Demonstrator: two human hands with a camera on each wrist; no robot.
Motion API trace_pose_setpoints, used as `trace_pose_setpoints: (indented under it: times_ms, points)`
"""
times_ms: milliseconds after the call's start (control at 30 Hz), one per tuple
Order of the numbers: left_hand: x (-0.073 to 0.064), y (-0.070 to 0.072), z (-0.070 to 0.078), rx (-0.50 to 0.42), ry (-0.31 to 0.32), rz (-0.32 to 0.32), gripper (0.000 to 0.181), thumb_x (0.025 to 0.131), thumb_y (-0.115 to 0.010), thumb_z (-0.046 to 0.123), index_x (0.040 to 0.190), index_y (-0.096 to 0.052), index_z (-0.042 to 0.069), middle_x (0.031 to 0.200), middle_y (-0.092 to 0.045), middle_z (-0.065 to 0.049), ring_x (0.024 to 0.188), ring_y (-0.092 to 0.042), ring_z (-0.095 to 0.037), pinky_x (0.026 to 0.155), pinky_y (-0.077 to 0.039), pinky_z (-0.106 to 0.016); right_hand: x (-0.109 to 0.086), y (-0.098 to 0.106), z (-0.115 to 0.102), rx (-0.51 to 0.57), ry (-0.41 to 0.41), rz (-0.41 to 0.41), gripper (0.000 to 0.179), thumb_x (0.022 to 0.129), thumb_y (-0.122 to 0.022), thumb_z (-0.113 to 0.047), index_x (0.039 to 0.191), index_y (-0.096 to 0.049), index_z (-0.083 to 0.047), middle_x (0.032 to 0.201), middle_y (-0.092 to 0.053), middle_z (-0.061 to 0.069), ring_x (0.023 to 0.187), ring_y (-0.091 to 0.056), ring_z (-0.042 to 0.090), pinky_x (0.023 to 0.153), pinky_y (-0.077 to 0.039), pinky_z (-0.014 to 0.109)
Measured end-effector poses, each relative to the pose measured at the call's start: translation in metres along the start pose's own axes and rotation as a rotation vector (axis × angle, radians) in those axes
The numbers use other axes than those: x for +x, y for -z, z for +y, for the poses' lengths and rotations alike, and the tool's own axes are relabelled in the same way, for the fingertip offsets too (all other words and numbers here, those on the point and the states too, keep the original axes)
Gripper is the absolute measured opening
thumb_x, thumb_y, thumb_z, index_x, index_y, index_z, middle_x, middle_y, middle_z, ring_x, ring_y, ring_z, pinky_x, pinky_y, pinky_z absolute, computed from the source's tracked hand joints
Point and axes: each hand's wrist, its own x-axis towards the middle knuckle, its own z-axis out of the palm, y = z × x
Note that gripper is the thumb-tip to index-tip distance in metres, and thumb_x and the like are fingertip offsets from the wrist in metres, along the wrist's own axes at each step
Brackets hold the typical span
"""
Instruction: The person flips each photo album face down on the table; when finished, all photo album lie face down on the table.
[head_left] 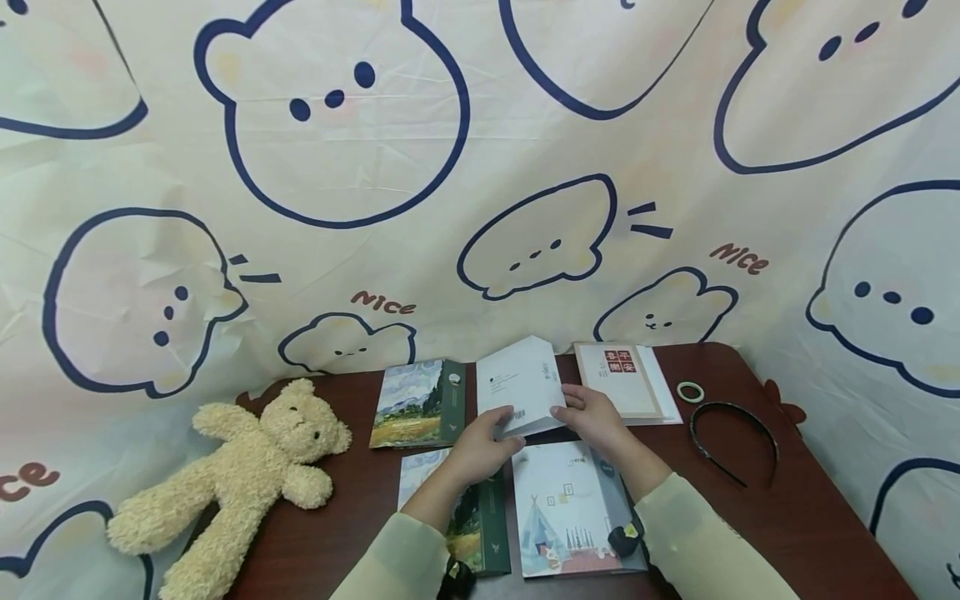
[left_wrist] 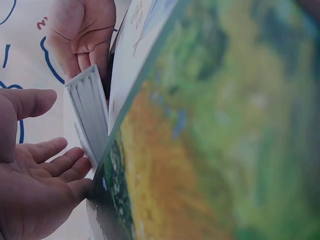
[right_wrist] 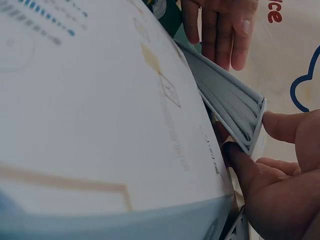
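Note:
A white book (head_left: 521, 387) is at the back middle of the table, its near end raised above the books below. My right hand (head_left: 596, 417) pinches its near right corner; the right wrist view shows the thumb (right_wrist: 282, 125) on one cover and a finger under the other. My left hand (head_left: 483, 450) is by its near left edge. In the left wrist view that hand (left_wrist: 40, 185) has its thumb apart and its fingers extended beside the book's page edges (left_wrist: 90, 105).
Two green-spined landscape-painting books (head_left: 412, 404) (head_left: 476, 517) lie left; a tent-picture book (head_left: 573, 508) lies in front. A cream book with red print (head_left: 618, 379), a pale green ring (head_left: 690, 392) and a black headband (head_left: 731, 408) lie right. A teddy bear (head_left: 247, 467) lies left. Patterned cloth hangs behind.

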Motion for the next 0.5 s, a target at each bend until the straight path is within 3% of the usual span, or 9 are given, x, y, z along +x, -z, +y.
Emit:
trace_pose_setpoints:
  times_ms: [500]
  points:
    - [0.0002, -0.0032, -0.0031, -0.029, 0.030, -0.007, 0.065, 0.098, -0.070, 0.032, 0.154, -0.048, 0.008, 0.157, -0.046, -0.019, 0.144, -0.043, -0.041, 0.113, -0.038, -0.062, 0.0070, -0.0051, 0.0067, -0.156, -0.013, 0.007, 0.060, 0.101, -0.066, -0.027, 0.154, -0.047, -0.005, 0.154, -0.051, 0.018, 0.145, -0.043, 0.039, 0.117, -0.036, 0.056]
